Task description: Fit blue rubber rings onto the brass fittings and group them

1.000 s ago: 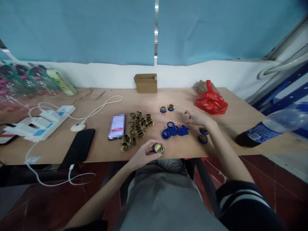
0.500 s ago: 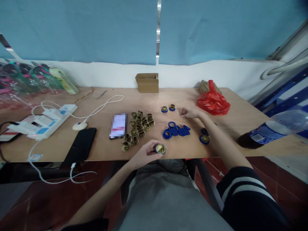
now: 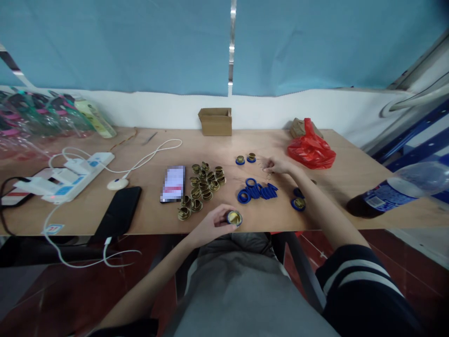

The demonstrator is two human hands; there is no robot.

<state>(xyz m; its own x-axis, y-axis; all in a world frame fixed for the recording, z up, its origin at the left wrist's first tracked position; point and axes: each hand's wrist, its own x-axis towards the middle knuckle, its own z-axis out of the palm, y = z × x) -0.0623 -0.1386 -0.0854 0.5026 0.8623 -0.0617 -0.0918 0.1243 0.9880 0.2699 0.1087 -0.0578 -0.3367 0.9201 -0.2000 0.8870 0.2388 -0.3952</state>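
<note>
Sitting at a wooden table (image 3: 343,178), a person works with both hands. Left of centre lies a pile of brass caps (image 3: 203,185). Just right of it, at the near edge, the left hand (image 3: 210,225) grasps a blue-ringed cap (image 3: 234,217) at its fingertips, open side up. Loose blue rings (image 3: 256,191) come next. Beyond them the right hand (image 3: 278,165) rests, fingers curled; whether it grips anything cannot be told. A red bag (image 3: 310,150) lies further right.
</note>
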